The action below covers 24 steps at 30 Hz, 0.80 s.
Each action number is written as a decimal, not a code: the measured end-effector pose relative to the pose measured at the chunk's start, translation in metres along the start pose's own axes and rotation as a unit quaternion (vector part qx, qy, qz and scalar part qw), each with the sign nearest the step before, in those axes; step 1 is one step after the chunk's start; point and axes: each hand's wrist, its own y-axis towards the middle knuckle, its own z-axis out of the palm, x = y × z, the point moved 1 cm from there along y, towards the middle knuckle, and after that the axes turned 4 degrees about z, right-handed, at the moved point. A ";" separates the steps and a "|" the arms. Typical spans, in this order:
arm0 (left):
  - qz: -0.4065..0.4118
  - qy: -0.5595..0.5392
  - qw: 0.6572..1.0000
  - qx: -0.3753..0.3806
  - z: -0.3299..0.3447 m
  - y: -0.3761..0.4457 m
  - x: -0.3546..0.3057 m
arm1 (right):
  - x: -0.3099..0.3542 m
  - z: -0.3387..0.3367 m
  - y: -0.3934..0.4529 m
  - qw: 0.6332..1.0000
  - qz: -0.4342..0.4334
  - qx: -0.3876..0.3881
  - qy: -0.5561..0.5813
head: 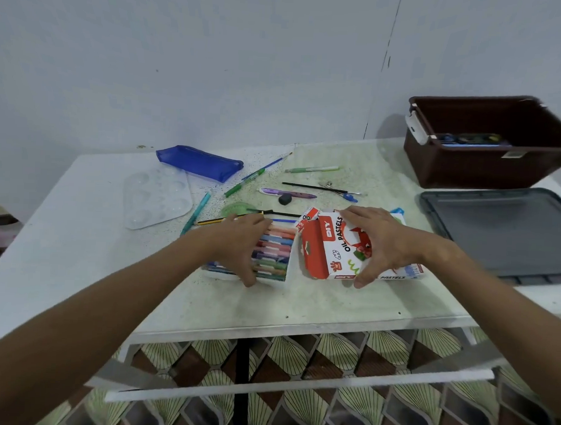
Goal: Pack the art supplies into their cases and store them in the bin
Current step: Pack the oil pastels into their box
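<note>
Flat, the pastel box [338, 247] points away, right hand [379, 240] grasping it, left hand [239, 239] clutching the pastel tray [275, 254].

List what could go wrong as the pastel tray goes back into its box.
The left hand grips the open tray of oil pastels; tilting it may spill sticks. The right hand holds the oil pastels box, whose end flaps could catch the tray. Loose pens beside them could get knocked.

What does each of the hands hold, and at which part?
The left hand grips the tray of oil pastels across its left end. The right hand grips the red and white pastel box across its right side.
</note>
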 end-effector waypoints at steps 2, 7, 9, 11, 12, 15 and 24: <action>-0.013 -0.024 0.999 -0.020 -0.006 -0.003 0.004 | -0.001 0.002 0.000 1.000 0.005 0.002 0.011; 0.006 -0.027 0.999 -0.041 -0.014 -0.008 -0.001 | 0.006 0.007 0.000 0.999 -0.002 -0.002 0.040; 0.015 -0.018 0.999 -0.040 -0.013 -0.005 -0.008 | 0.008 0.011 0.003 0.999 -0.004 0.002 0.049; 0.017 -0.021 0.999 -0.038 -0.013 -0.001 -0.013 | 0.009 0.015 0.005 0.998 -0.002 0.004 0.058; 0.017 -0.021 0.999 -0.039 -0.012 0.000 -0.015 | 0.009 0.017 0.005 0.998 -0.001 0.005 0.061; 0.010 -0.020 0.999 -0.042 -0.009 0.003 -0.021 | 0.011 0.023 0.006 0.998 -0.009 0.008 0.058; -0.001 -0.046 0.999 -0.026 0.012 -0.005 -0.034 | 0.011 0.034 -0.002 0.998 -0.037 0.028 0.031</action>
